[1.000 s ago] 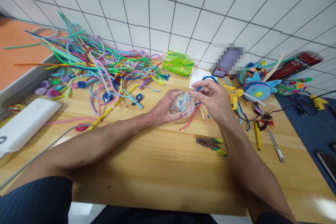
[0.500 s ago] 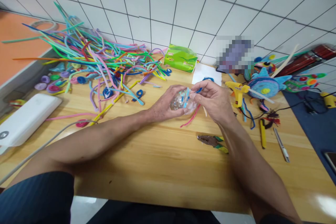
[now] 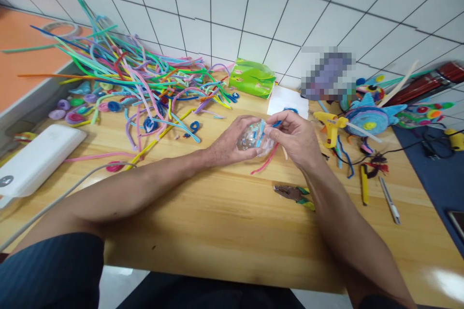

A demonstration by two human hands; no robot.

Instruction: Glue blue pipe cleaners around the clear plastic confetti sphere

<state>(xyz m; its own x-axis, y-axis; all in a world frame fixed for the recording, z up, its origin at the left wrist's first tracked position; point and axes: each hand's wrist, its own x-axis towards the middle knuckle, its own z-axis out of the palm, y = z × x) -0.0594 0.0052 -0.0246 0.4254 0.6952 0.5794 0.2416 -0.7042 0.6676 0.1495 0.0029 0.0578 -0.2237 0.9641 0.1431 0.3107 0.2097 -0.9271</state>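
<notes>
My left hand [image 3: 232, 141] is closed round a clear plastic piece [image 3: 250, 139], rounded and see-through, with light-blue strips on it. At its right side my right hand [image 3: 291, 136] pinches a dark-blue pipe cleaner [image 3: 276, 124] between thumb and fingers, against the plastic. More blue pipe cleaner [image 3: 291, 110] curls behind that hand. Below the plastic a pink pipe cleaner [image 3: 264, 161] lies on the wooden table [image 3: 203, 217]. Pliers [image 3: 292, 193] with green and yellow handles rest beside my right forearm.
A heap of coloured pipe cleaners [image 3: 145, 77] fills the back left. A white power bank [image 3: 39, 164] with a cable stands left. At right are a yellow glue gun [image 3: 330, 128], a blue fish figure [image 3: 369, 118], a yellow cutter [image 3: 364, 184] and a grey cutter [image 3: 389, 200].
The view has shifted slightly. Both hands keep nearly the same hold on the plastic piece and the blue pipe cleaner.
</notes>
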